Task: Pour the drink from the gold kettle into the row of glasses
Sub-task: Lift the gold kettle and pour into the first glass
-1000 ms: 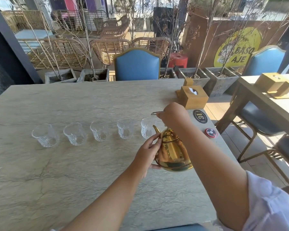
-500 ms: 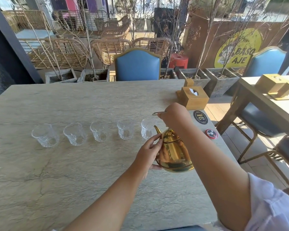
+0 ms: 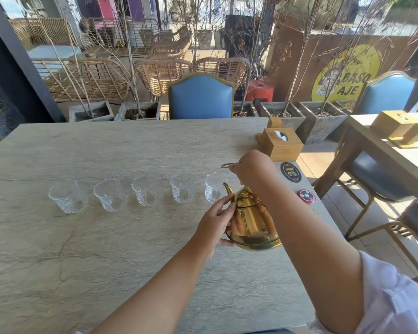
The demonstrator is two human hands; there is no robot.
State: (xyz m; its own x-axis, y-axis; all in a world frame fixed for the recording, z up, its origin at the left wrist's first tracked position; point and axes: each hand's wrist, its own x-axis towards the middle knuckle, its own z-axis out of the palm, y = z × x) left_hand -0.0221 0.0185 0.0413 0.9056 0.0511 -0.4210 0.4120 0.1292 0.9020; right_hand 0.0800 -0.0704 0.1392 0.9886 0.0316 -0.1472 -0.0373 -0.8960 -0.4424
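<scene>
The gold kettle (image 3: 251, 222) is held just above the stone table (image 3: 82, 261), upright, its spout pointing at the rightmost glass (image 3: 214, 190). My right hand (image 3: 253, 168) is closed on the kettle's handle from above. My left hand (image 3: 215, 222) rests against the kettle's left side, fingertips near the lid. Several clear, empty-looking glasses stand in a row running left from there: the leftmost glass (image 3: 68, 196), then more glasses (image 3: 144, 194) up to the one by the spout.
A wooden tissue box (image 3: 281, 144) stands at the table's right edge, with a round black table-number disc (image 3: 290, 172) and a red call button (image 3: 306, 196) nearer me. A blue chair (image 3: 200, 97) faces the far edge. A second table (image 3: 396, 150) is to the right.
Almost nothing has changed: both hands stay on the kettle, which has shifted only slightly, its spout still beside the rightmost glass.
</scene>
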